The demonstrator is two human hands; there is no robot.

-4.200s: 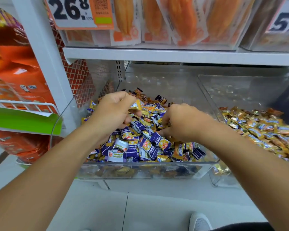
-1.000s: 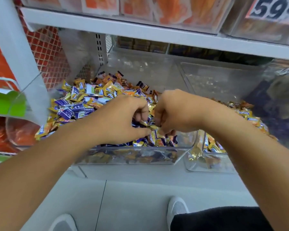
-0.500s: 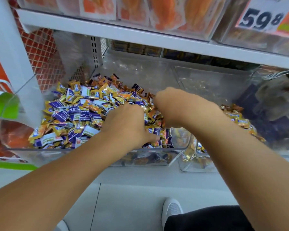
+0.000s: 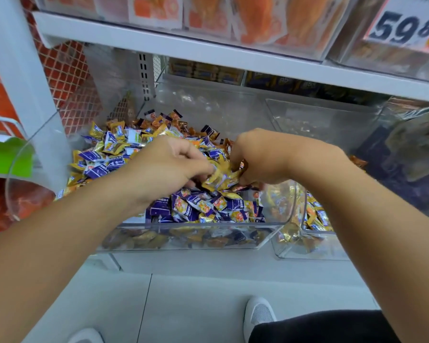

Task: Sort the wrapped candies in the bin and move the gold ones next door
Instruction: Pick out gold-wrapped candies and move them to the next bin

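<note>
Sorting under way. The left hand point(image 4: 173, 164) and right hand point(image 4: 260, 157) meet over the clear mixed bin point(image 4: 183, 237), fingers curled around a small bunch of gold candies point(image 4: 223, 175) lifted just above the heap. Many gold wrappers still lie among the purple candies point(image 4: 196, 206). The neighbouring bin point(image 4: 307, 253), to the right, already holds gold pieces. Most of the sorting appears to remain.
</note>
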